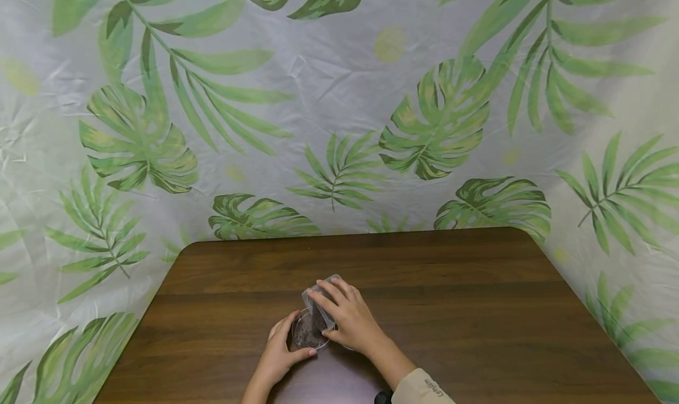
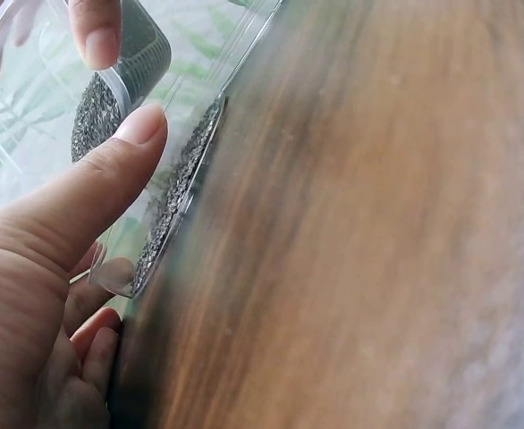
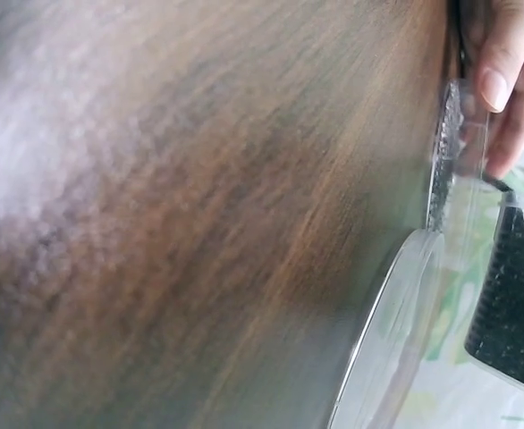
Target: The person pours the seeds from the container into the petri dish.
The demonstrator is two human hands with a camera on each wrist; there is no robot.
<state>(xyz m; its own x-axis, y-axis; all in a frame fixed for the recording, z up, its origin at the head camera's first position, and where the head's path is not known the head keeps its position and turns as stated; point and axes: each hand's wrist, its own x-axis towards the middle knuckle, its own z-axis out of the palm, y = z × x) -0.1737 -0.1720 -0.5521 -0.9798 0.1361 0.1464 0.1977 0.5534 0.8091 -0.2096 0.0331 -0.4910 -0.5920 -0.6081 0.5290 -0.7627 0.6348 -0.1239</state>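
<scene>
My left hand [image 1: 280, 346] grips a clear round dish [image 2: 177, 192] by its side, thumb on the near edge and fingers round the far side. Dark grey granules [image 1: 306, 332] cover the bottom of this dish. Over it, my right hand [image 1: 351, 318] holds a clear plastic tub [image 1: 330, 321] tilted, its mouth toward the dish. More dark granules [image 2: 92, 121] lie against the tub's lower side in the left wrist view. In the right wrist view the tilted tub [image 3: 512, 304] shows at the right edge, with only a bit of the right hand in sight.
A second clear round dish or lid [image 3: 392, 331] lies on the table close to the filled dish, mostly behind the right hand in the head view. The brown wooden table [image 1: 477, 309] runs back to a leaf-patterned curtain [image 1: 339, 97]. A small black object [image 1: 383, 397] is at the near edge.
</scene>
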